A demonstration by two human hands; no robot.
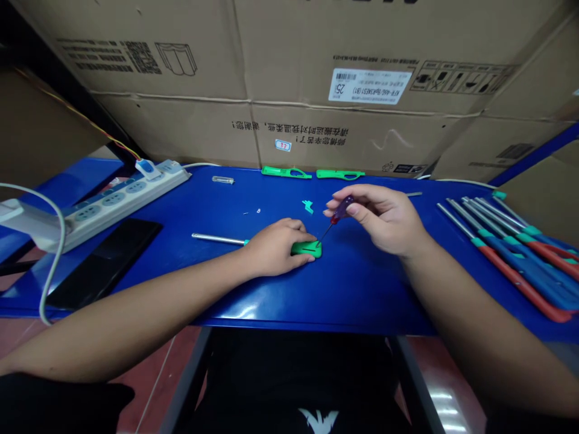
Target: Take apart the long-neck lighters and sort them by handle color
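My left hand (280, 247) is closed over a green long-necked lighter (312, 248) and presses it on the blue table. The lighter's metal tube (217, 239) sticks out to the left of my wrist. In my right hand (384, 217) is a screwdriver (342, 210) with a purple and red handle, pinched between thumb and fingers. Its thin shaft slants down, and the tip meets the lighter's right end; whether it sits in a screw is too small to tell. Beyond my hands lie two green lighter shells (283, 173) and a small teal plastic part (307, 207).
Several red and blue lighters (520, 259) are fanned out on the right. At left are a white power strip (122, 202) and a black phone (106, 262). A small clear piece (223, 179) and tiny parts (258, 210) lie farther back. A cardboard box (294, 72) stands behind.
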